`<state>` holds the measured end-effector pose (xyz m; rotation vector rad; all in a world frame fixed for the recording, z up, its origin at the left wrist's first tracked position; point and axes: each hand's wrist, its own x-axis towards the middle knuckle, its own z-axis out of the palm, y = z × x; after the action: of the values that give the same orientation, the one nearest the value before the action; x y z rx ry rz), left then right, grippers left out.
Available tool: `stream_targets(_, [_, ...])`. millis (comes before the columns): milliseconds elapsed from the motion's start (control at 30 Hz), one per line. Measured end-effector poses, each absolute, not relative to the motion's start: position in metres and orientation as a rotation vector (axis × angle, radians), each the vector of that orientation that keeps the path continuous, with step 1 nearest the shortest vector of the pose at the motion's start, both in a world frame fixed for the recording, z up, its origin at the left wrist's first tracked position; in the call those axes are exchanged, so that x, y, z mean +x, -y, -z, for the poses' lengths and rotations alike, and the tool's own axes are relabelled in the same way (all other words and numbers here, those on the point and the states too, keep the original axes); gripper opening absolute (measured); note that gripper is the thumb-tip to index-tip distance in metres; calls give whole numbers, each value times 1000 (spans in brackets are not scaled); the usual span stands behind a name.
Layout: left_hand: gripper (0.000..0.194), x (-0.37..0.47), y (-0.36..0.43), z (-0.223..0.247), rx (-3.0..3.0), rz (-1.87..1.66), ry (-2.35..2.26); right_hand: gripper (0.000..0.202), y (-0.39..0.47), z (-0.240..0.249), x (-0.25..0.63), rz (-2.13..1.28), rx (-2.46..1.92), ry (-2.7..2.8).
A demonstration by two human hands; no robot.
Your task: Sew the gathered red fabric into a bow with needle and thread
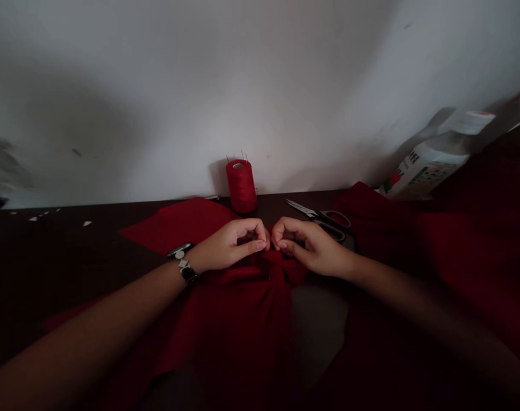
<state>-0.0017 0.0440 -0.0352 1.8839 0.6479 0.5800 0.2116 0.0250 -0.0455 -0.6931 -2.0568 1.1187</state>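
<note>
My left hand (246, 240) and my right hand (300, 242) meet at the middle, each with thumb and forefinger pinched together. What lies between the fingertips is too small and dark to make out. Directly beneath them, red fabric (242, 319) rises into gathered folds and drapes down toward me. A thin pale glint, perhaps a pin or needle, shows on the cloth just below the fingers. Behind my hands a cone of red thread (241, 188) stands upright, with several needles or pins stuck in its top. Scissors (317, 217) lie partly opened beyond my right hand.
A white-capped bottle (431, 165) with a printed label leans at the right by the wall (178, 85). More red cloth (478, 245) is heaped on the right. Small white scraps (87, 223) lie on the dark table (71, 251) at left.
</note>
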Motion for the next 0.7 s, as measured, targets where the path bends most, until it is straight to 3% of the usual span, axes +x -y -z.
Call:
stream_targets(167, [18, -3, -45, 34, 1892, -555, -615, 8, -25, 45, 212, -1149, -703, 2078])
stream_targets(500, [18, -5, -46, 35, 1891, -553, -606, 19, -34, 52, 211, -1555, -698, 1666])
stream_targets(700, [19, -8, -44, 39, 1783, -532, -636, 7, -35, 44, 217, -1403, -888, 1811])
